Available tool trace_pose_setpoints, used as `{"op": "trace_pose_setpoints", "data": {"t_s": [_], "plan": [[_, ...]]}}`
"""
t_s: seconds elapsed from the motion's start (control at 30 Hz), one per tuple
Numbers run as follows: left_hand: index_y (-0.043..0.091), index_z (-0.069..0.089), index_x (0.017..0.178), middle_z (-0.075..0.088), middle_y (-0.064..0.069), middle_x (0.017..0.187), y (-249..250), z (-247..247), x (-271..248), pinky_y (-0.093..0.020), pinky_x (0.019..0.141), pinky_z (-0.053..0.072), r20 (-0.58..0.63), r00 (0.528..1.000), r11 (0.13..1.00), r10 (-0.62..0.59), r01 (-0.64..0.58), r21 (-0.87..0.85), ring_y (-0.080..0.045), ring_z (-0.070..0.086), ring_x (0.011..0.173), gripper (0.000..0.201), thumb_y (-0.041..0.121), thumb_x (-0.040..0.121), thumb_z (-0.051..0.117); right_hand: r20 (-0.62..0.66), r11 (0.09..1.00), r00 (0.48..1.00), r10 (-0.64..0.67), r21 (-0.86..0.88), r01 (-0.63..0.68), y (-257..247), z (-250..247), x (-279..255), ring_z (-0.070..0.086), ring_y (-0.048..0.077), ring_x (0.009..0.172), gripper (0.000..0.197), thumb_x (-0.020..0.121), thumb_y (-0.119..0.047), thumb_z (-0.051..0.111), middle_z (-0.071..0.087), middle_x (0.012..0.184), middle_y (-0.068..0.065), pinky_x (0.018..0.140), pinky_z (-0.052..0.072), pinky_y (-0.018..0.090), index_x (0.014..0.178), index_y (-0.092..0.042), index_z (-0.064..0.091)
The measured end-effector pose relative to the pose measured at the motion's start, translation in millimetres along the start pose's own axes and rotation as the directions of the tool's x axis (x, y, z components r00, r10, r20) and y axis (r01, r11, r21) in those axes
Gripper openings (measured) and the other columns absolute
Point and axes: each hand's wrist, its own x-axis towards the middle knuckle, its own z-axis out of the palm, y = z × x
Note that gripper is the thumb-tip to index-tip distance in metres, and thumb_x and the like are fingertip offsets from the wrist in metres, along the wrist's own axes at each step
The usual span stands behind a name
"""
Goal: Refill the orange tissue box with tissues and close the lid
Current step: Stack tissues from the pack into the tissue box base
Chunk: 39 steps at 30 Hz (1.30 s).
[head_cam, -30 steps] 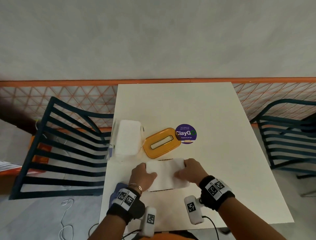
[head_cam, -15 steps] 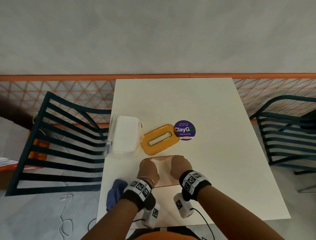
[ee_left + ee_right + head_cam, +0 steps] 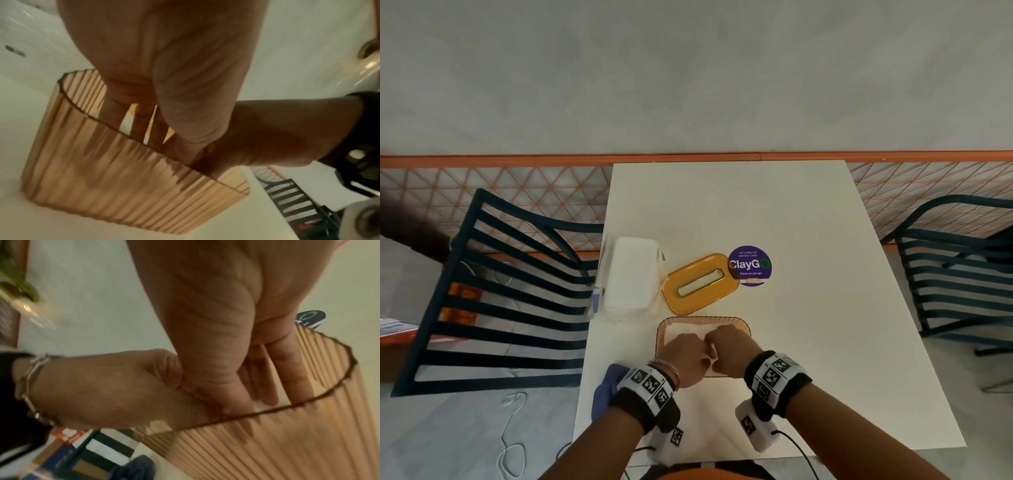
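The orange ribbed tissue box point(image 3: 743, 329) stands open on the white table point(image 3: 808, 325) in front of me. Both hands reach into it side by side, left hand point(image 3: 686, 356) and right hand point(image 3: 727, 349). Their straight fingers press down on the white tissues point(image 3: 683, 331) inside. The left wrist view shows the left fingers point(image 3: 141, 120) going past the box rim point(image 3: 86, 115). Likewise, the right fingers point(image 3: 287, 369) dip into the box point(image 3: 267, 443) in the right wrist view. The orange lid point(image 3: 700, 283), slot up, lies flat behind the box.
A white tissue pack point(image 3: 630, 277) sits at the table's left edge beside the lid. A purple round sticker point(image 3: 750, 265) is right of the lid. A blue cloth point(image 3: 604, 390) lies near my left wrist. Dark slatted chairs point(image 3: 510, 301) flank the table.
A second ago both hands held the tissue stack above the box by its ends. They lowered it inside, and now the hands are together, pushing the tissues down.
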Motion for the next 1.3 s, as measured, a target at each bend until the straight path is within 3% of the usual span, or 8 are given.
{"op": "trace_pose_setpoints", "data": {"t_s": [0.13,0.4,0.5,0.57,0.67,0.8,1.0,1.3], "plan": [[0.014,0.067,0.129,0.059,-0.016,0.134,-2.2,-1.9,14.0,-0.045,0.107,0.044,0.136,0.989,0.982,-0.052,0.025,0.19,-0.032,0.056,0.123,0.043,0.039,0.105,0.042,0.05,0.995,0.998,-0.046,-0.081,0.05,-2.3,-0.7,5.5,0.06,0.03,0.114,0.031,0.094,-0.02,0.062,0.06,0.125,0.013,0.098,0.053,0.04,0.124,-0.013,0.068],[0.026,0.053,0.142,0.039,-0.011,0.147,-20.2,6.4,19.1,-0.045,0.117,0.037,0.137,0.985,0.968,-0.101,0.066,0.24,-0.031,0.033,0.142,0.046,0.041,0.099,0.054,0.013,0.991,1.0,0.005,-0.131,-0.003,11.7,8.9,2.2,0.06,0.03,0.119,0.046,0.093,-0.021,0.068,0.048,0.14,0.016,0.101,0.052,0.037,0.136,-0.01,0.058],[0.025,0.055,0.141,0.044,-0.007,0.147,-15.0,-3.3,10.1,-0.044,0.113,0.041,0.09,0.991,0.988,-0.103,0.091,0.121,-0.027,0.04,0.139,0.045,0.042,0.098,0.055,-0.009,0.994,1.0,-0.004,-0.106,0.003,12.8,10.5,2.4,0.059,0.029,0.121,0.042,0.094,-0.021,0.064,0.05,0.139,0.014,0.101,0.051,0.037,0.135,-0.011,0.057],[0.029,0.065,0.13,0.06,0.002,0.135,-15.6,-19.5,-2.5,-0.036,0.105,0.05,-0.078,0.992,0.992,-0.096,0.088,-0.095,-0.018,0.056,0.125,0.034,0.037,0.098,0.059,-0.118,0.999,0.993,-0.006,-0.039,0.001,15.1,7.9,2.3,0.059,0.025,0.119,0.035,0.094,-0.019,0.063,0.055,0.133,0.007,0.097,0.052,0.034,0.128,-0.016,0.061],[0.029,0.072,0.112,0.073,0.011,0.105,-38.5,-53.3,-18.6,-0.029,0.091,0.057,-0.368,0.899,0.929,-0.238,0.1,-0.356,-0.009,0.068,0.098,0.018,0.029,0.098,0.061,-0.377,0.998,0.924,0.06,0.038,-0.05,23.5,-0.6,-1.8,0.062,0.016,0.099,0.022,0.092,-0.016,0.065,0.063,0.112,-0.003,0.079,0.055,0.026,0.112,-0.024,0.067],[0.02,0.068,0.122,0.071,-0.001,0.117,-102.4,-82.4,0.1,-0.037,0.092,0.057,-0.536,0.71,0.879,-0.457,0.268,-0.394,-0.018,0.066,0.106,0.028,0.024,0.095,0.065,-0.466,0.97,0.863,0.194,0.222,-0.098,43.1,-3.3,-3.8,0.064,0.015,0.086,0.026,0.085,-0.009,0.071,0.065,0.102,-0.004,0.068,0.048,0.019,0.107,-0.023,0.07],[0.013,0.041,0.15,0.043,-0.012,0.151,-139.3,-80.4,36.0,-0.052,0.109,0.045,-0.357,0.735,0.81,-0.576,0.456,-0.368,-0.033,0.041,0.14,0.091,0.05,0.078,0.08,-0.355,0.897,0.884,0.305,0.42,-0.141,64.6,1.9,0.5,0.063,0.01,0.086,0.017,0.089,-0.015,0.069,0.073,0.1,-0.006,0.076,0.049,0.016,0.102,-0.025,0.074],[0.012,0.046,0.145,0.05,-0.014,0.141,-143.0,-80.4,44.8,-0.053,0.104,0.05,-0.372,0.669,0.755,-0.644,0.478,-0.448,-0.036,0.049,0.132,0.102,0.051,0.063,0.091,-0.339,0.864,0.878,0.336,0.483,-0.144,68.1,-1.0,-1.7,0.064,0.007,0.083,0.017,0.09,-0.015,0.071,0.074,0.1,-0.007,0.066,0.039,0.006,0.104,-0.022,0.077]]}}
